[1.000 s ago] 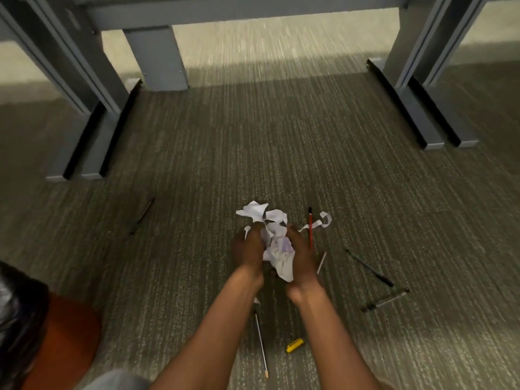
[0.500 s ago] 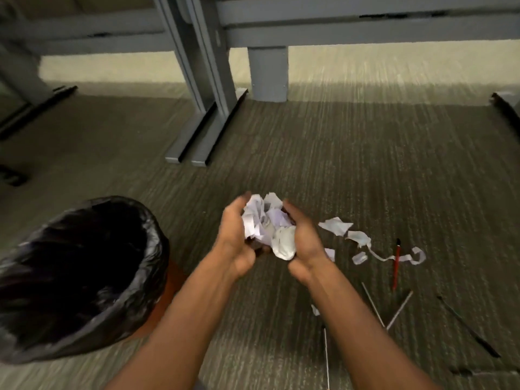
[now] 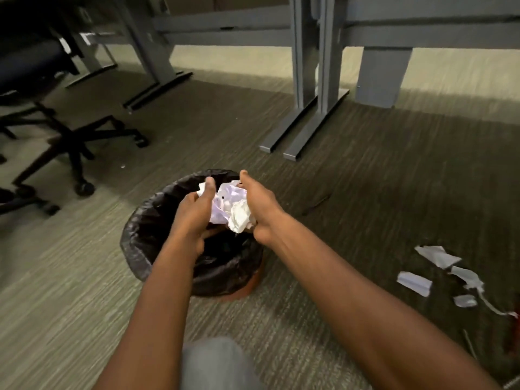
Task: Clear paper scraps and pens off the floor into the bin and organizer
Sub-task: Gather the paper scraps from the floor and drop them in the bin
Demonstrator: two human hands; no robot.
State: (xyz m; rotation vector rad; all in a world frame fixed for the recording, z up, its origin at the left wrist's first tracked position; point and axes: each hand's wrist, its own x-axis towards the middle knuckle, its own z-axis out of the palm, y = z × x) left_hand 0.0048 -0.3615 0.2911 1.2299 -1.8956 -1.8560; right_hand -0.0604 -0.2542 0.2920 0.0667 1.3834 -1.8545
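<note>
A wad of crumpled white paper scraps (image 3: 232,205) is cupped between my left hand (image 3: 195,212) and my right hand (image 3: 257,205). Both hands hover directly over the open mouth of the bin (image 3: 146,220), which is lined with a black bag and stands on the carpet. Several loose white scraps (image 3: 413,280) lie on the floor at the right. A red pen (image 3: 512,330) shows at the right edge, partly cut off. A thin dark pen (image 3: 316,202) lies on the carpet just right of the bin.
An office chair base (image 3: 70,142) with castors stands at the left. Grey desk legs (image 3: 304,122) and their feet stand behind the bin. My knee (image 3: 216,361) is at the bottom centre.
My hands have carried the paper wad left from above the carpet to over the bin. The view has swung left, so the pens and loose scraps now sit at the right edge.
</note>
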